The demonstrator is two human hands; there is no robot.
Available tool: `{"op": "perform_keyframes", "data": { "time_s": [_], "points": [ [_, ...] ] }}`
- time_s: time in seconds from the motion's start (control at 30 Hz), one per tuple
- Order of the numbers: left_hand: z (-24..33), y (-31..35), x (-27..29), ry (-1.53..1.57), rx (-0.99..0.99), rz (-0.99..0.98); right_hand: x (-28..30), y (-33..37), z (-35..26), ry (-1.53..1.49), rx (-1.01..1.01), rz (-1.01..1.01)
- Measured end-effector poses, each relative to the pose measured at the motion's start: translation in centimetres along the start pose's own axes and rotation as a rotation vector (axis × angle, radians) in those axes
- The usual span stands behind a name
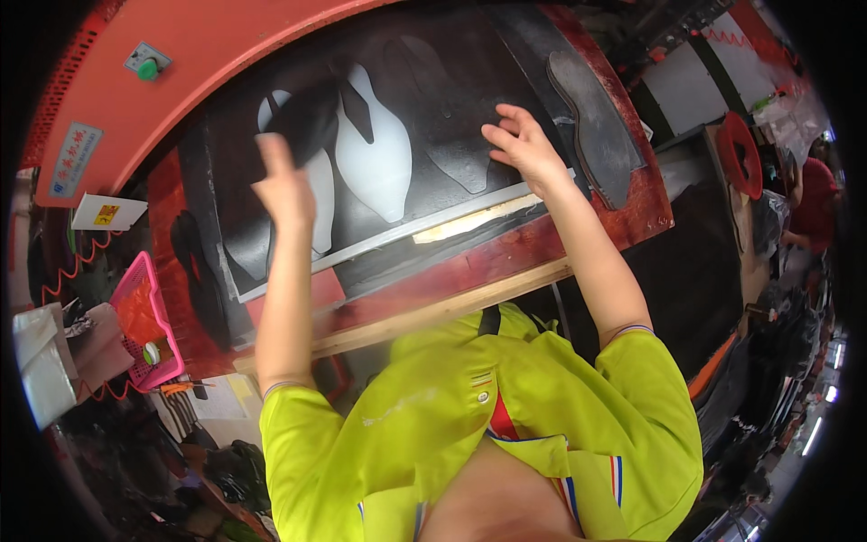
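My left hand (289, 194) is over the left part of a black board (488, 54), thumb raised. Its fingers grip a dark, motion-blurred flat piece (312, 117), which covers part of a white shoe-shaped piece (321, 194). Beside that lies another white shoe-shaped piece (384, 154) with a pointed toe and a slit opening. A black shoe-shaped piece (461, 158) lies to its right, and a dark toe shape (248, 246) shows by my left wrist. My right hand (528, 149) hovers above the board's right part, fingers apart and holding nothing.
A red machine (194, 50) with a green button (147, 70) arches over the far left. Thick dark soles (591, 126) lie on the right, another dark sole (197, 275) on the left. A pink basket (153, 312) stands left of the red table (452, 285), which has a wooden front edge.
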State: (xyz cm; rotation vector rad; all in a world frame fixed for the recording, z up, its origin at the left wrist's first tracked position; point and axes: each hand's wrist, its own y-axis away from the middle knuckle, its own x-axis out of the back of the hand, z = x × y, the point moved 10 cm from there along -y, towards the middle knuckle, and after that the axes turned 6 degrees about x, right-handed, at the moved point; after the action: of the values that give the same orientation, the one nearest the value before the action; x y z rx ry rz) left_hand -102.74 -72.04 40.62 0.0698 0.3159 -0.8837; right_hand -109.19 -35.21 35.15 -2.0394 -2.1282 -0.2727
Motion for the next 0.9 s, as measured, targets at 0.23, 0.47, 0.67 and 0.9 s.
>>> {"op": "perform_keyframes", "data": {
  "time_s": [0.23, 0.47, 0.67, 0.9],
  "points": [
    [10.8, 2.9, -4.2, -0.37, -0.844, 0.167, -1.5, -0.2, 1.6, -0.036, -0.103, -0.107],
    [-3.2, 12.7, -17.6, -0.7, -0.643, -0.887, -4.2, -0.3, -0.9, -0.453, -0.135, -0.233],
    [-3.6, 11.4, -18.2, -0.847, -0.681, -0.886, -2.6, -1.1, 1.1, -0.366, 0.015, -0.13],
    [7.1, -3.8, -4.3, 0.256, -0.121, 0.199, -0.8, -1.0, -0.5, 0.254, 0.509, 0.059]
  ]
}}
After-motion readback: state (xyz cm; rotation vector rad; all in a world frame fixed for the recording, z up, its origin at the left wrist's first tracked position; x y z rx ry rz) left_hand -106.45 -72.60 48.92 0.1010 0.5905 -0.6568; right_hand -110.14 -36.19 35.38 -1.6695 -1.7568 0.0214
